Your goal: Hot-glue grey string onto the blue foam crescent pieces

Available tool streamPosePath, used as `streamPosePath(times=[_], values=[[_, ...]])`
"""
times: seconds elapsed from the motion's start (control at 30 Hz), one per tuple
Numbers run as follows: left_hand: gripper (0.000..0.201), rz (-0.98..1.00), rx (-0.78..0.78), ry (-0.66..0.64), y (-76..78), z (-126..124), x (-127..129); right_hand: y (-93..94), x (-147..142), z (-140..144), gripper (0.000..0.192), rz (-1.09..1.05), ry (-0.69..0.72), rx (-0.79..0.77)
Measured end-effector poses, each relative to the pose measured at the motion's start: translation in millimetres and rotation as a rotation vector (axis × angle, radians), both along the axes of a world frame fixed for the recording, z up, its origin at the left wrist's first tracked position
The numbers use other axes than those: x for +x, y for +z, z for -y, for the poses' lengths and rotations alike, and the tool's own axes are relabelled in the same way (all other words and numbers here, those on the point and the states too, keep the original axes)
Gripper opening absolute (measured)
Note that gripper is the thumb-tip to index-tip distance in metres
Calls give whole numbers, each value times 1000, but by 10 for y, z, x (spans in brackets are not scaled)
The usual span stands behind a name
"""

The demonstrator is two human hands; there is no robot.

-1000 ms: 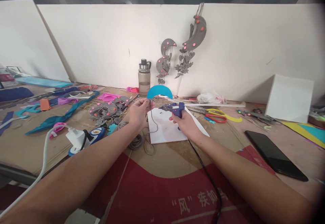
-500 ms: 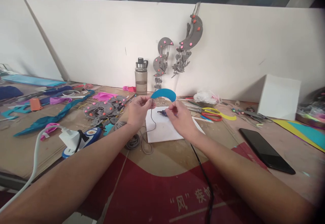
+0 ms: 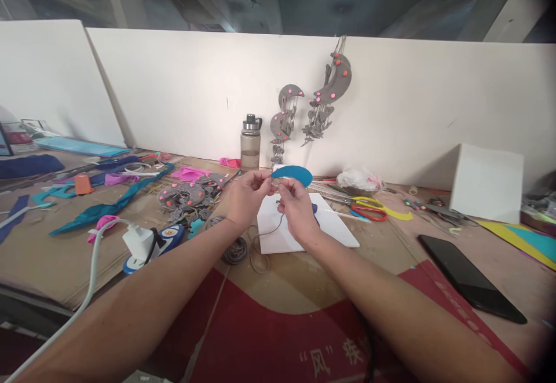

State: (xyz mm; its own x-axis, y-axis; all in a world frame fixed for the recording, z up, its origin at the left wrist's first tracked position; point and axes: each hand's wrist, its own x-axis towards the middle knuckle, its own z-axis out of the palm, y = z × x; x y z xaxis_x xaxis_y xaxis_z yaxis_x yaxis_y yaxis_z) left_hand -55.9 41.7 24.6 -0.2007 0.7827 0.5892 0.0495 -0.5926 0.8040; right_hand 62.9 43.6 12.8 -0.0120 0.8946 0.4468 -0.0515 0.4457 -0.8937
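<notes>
A blue crescent-shaped piece (image 3: 296, 172), thin and flat, is pinched at its left end by my left hand (image 3: 245, 200), fingers closed. Close beside it, touching or nearly so, the fingertips of my right hand (image 3: 299, 212) are pinched at the same end. From below my right hand a grey cord (image 3: 271, 232) runs down left to a coil of grey cord (image 3: 236, 251). Under the hands lies a white board (image 3: 278, 245). A dark blue tool (image 3: 315, 209) rests on it, mostly hidden behind my right hand.
Scissors (image 3: 369, 209) with yellow and red handles lie right of the board, and a black phone (image 3: 471, 278) further right. A water bottle (image 3: 251, 145) stands behind. Left are grey felt pieces (image 3: 186, 194) and a power strip (image 3: 171, 235). Grey crescent hangings (image 3: 339, 81) hang on the white panel.
My right hand has moved left to meet my left hand at the crescent's end. The cord now trails from the right hand. The head view has tilted up slightly.
</notes>
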Motion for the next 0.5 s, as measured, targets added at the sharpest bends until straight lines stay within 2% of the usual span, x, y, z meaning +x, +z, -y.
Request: streamPosePath(times=[0.1,0.2,0.5], values=[[19,64,-69,-28,-23,-22,17,-12,67,5,26,21,-56,24],[18,120,-124,-90,-37,-17,55,-16,81,-1,26,-3,-50,50],[20,255,-198,-223,-78,39,171,-37,76,-4,22,-79,-155,14]])
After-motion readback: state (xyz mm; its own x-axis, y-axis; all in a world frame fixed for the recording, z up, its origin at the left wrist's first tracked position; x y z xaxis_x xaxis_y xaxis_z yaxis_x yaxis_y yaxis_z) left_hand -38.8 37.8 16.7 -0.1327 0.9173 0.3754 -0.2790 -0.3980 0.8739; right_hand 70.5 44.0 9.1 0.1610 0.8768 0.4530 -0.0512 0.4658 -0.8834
